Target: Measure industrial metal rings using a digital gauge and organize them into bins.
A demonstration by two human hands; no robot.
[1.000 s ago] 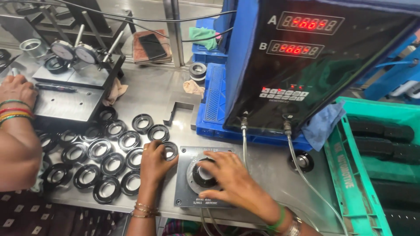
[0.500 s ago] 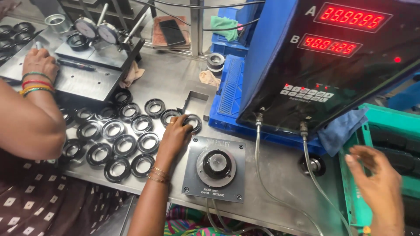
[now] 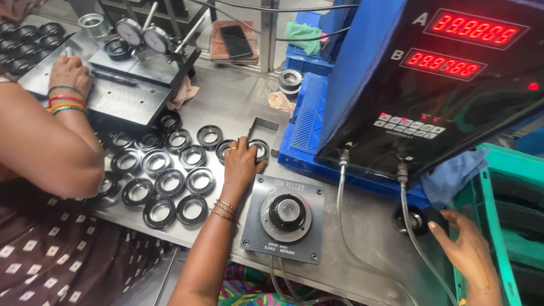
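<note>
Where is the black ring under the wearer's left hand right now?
In the head view, the black ring lies left of centre on the steel bench, under the left hand, above the grey gauge block and beside the blue crate.

The rings [image 3: 200, 181] looked like glossy black metal on a brushed steel table [image 3: 362, 238]. The crate [image 3: 309, 122] was blue plastic, the rag [image 3: 453, 173] soft cloth.
</note>
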